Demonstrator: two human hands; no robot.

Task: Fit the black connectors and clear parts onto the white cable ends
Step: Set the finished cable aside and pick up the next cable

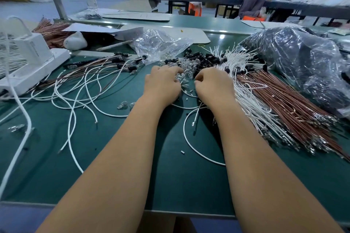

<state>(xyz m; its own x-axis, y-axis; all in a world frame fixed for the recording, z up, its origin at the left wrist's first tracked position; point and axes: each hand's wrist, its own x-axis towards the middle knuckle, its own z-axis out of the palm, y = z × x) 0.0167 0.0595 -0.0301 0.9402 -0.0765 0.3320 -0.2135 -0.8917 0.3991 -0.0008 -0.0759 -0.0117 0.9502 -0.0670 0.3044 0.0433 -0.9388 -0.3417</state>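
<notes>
Evidently both hands, left (162, 83) and right (214, 83), are curling fingers among clear parts (186, 73) at twelve o'clock, contents untellable; these light, fragile bulbs want pinching by the base.

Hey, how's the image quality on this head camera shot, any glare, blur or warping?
Head view: glare sparkles on the dark plastic bag and the clear bag; wide-angle warping bends the table edge and stretches the forearms; both hands cast soft shadows; the far background is slightly soft.
</notes>
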